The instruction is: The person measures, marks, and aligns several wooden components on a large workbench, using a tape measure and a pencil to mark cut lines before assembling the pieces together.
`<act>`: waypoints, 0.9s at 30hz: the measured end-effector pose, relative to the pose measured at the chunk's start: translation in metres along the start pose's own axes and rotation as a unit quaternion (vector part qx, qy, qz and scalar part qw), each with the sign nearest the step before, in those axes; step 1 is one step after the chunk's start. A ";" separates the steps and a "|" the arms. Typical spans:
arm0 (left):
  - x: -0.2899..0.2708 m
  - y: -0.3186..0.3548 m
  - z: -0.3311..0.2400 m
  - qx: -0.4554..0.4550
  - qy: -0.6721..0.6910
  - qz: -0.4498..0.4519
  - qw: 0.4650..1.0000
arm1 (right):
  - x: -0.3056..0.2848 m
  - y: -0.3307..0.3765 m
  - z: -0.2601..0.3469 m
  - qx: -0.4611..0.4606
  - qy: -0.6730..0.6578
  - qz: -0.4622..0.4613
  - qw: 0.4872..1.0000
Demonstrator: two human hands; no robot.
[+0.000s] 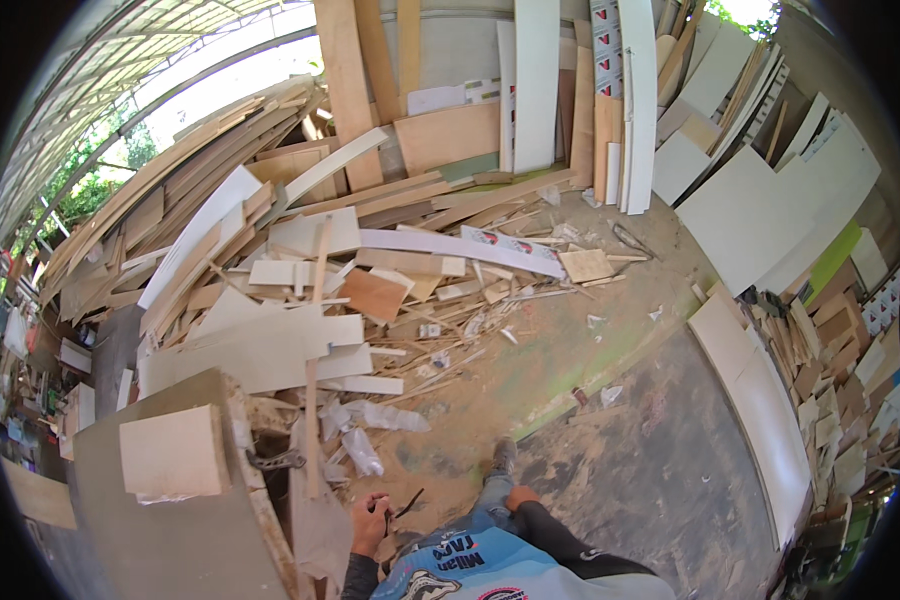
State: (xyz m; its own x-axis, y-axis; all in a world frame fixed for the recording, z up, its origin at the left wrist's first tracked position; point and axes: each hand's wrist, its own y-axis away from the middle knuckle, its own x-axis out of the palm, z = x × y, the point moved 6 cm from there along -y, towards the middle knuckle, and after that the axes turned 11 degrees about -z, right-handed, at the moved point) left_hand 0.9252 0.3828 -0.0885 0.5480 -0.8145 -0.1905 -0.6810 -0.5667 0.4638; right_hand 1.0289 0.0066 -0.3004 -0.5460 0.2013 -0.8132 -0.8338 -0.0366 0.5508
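My left hand (pixel 369 522) is raised in front of my body at the lower middle, with its fingers curled. From it sticks a thin, dark, bent strip (pixel 408 503) that looks like a black strap; the rest of it is hidden by the hand. Beside my leg, at the end of a dark sleeve, hangs my right hand (pixel 519 497). It is small in view and its fingers do not show clearly. One shoe (pixel 505 455) is on the dusty floor ahead of me.
A large heap of offcut boards (pixel 260 345) covers the left and middle. Tall panels (pixel 537 90) lean on the back wall. A long white panel (pixel 760 400) lies at the right by piled scraps (pixel 840 330). Crumpled clear plastic (pixel 363 452) and a grey tabletop (pixel 160 540) are near my left.
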 end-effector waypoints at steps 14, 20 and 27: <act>0.399 -0.100 -0.129 -0.029 -0.042 0.179 0.983 | -0.210 -0.194 -0.257 0.111 -0.423 -0.197 0.878; 0.520 -0.133 -0.183 -0.069 0.005 0.206 0.976 | -0.365 -0.238 -0.134 -0.119 -0.494 -0.047 0.860; 0.679 -0.226 -0.249 -0.042 0.050 0.161 0.985 | -0.510 -0.345 -0.074 -0.274 -0.455 0.065 0.845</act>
State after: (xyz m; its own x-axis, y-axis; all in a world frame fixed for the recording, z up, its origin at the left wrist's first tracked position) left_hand 1.5720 -0.0116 -0.1070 0.3570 -0.9321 0.0621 -0.7874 -0.2645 0.5568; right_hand 1.5891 -0.1556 -0.0892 -0.5550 0.8208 -0.1353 -0.8205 -0.5132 0.2518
